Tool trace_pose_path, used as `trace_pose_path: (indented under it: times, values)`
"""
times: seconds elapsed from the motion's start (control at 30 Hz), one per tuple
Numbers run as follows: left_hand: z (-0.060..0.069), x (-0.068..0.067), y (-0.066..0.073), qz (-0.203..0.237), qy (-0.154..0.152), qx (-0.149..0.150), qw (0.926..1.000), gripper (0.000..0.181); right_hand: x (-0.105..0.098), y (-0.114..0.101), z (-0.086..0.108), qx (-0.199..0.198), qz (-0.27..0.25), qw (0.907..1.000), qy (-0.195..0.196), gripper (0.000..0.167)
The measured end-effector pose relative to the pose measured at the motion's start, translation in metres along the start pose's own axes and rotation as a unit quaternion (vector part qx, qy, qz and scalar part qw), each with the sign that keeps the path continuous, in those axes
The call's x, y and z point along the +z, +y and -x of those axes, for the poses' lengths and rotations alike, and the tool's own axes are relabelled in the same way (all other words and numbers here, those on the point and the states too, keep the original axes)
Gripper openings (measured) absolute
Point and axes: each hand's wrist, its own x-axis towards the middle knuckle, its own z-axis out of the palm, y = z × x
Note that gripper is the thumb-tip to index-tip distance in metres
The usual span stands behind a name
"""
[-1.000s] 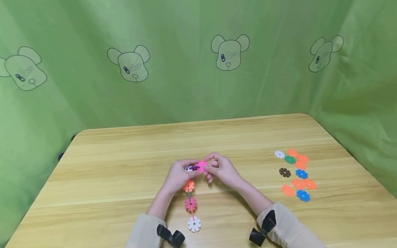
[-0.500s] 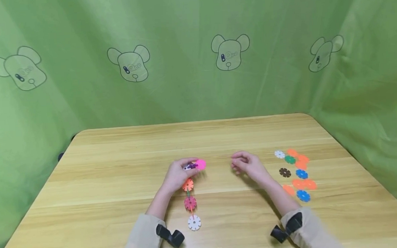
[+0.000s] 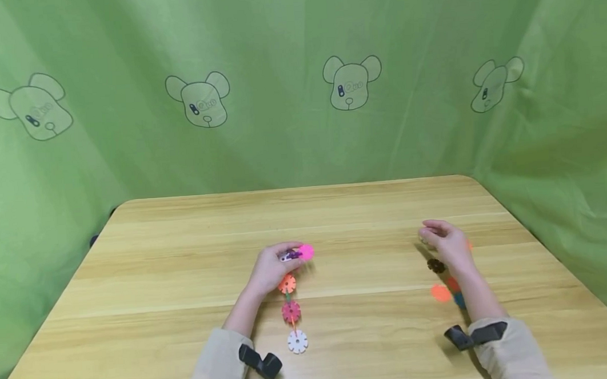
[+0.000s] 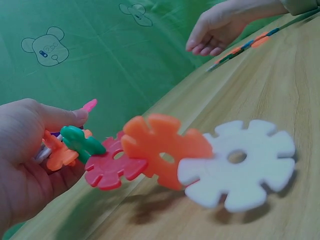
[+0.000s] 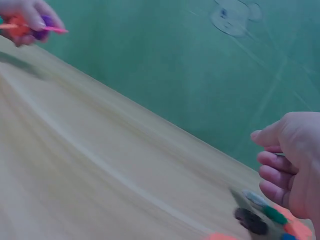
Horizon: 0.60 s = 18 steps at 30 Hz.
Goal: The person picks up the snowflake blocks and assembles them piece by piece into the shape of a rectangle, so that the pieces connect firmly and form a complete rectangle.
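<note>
My left hand point(image 3: 270, 270) grips a chain of interlocking notched plastic discs. A bright pink disc point(image 3: 306, 252) sticks out past its fingertips, with a purple one beside it, partly hidden. From the hand the chain hangs toward the near edge: an orange disc point(image 3: 287, 283), a green disc point(image 4: 82, 142), a red disc point(image 4: 114, 164), another orange disc point(image 4: 162, 147) and a white disc point(image 4: 237, 162) at the end. On the right, my right hand point(image 3: 447, 248) hovers over loose discs, fingers loosely bent. Nothing shows between its fingers.
Below the right hand lie several loose discs, among them a brown disc point(image 3: 435, 265), an orange disc point(image 3: 440, 293) and a blue disc point(image 3: 460, 300); the arm covers some. A wooden table point(image 3: 182, 236) carries everything, with a green curtain point(image 3: 280, 145) behind it.
My right hand has let go of the pink disc and moved right, over the loose discs. The left hand stays nearly still with the chain.
</note>
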Motion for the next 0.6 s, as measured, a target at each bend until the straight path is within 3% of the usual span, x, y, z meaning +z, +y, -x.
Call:
trace_pose_path:
  times: [0.23, 0.4, 0.6]
  values:
    - [0.001, 0.0, -0.002, 0.009, -0.007, -0.002, 0.9999, 0.04, -0.013, 0.018, -0.008, 0.025, 0.075, 0.9968, 0.013, 0.059]
    - [0.001, 0.0, -0.003, 0.01, -0.007, -0.003, 0.9999, 0.041, -0.011, 0.021, -0.011, -0.007, 0.147, 0.9891, 0.006, 0.056]
    - [0.0, -0.002, -0.001, 0.005, -0.005, -0.005, 1.0, 0.041, -0.006, 0.02, -0.017, -0.044, 0.201, 0.9784, 0.016, 0.041]
